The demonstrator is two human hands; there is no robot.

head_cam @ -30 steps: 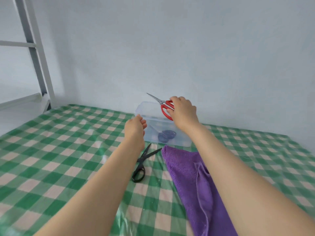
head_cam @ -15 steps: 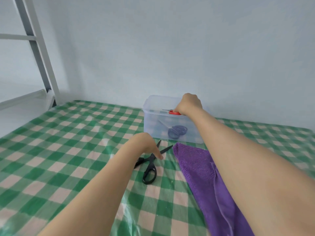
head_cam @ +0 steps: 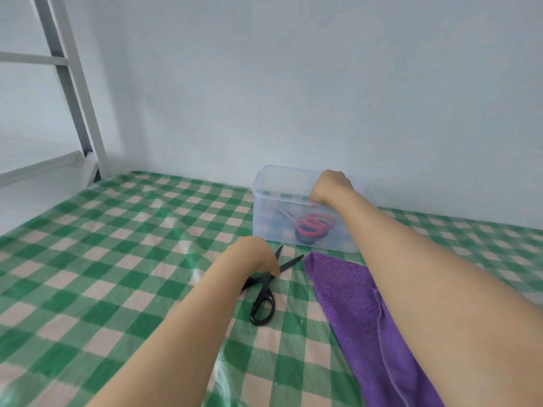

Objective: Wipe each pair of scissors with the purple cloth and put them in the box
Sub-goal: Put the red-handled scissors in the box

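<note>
Fingers (head_cam: 273, 269) on scissors (head_cam: 266, 285), blades toward box (head_cam: 264, 218)

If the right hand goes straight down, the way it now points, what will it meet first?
Probably the red scissors in the box, just below the right hand; depth through the cloudy wall is unclear.

Box (head_cam: 264, 201), centre right, is reading as smooth, frosted translucent plastic. Red scissors (head_cam: 316, 224) inside are showing glossy plastic handles. Black scissors (head_cam: 263, 301) below are looking matt all over. Purple cloth (head_cam: 346, 295), lower right, is showing a nubby terry pile. Surface (head_cam: 117, 259) is wearing a glossy checked plastic cover, throwing glare. Frame (head_cam: 73, 83), upper left, is looking like painted metal.
</note>
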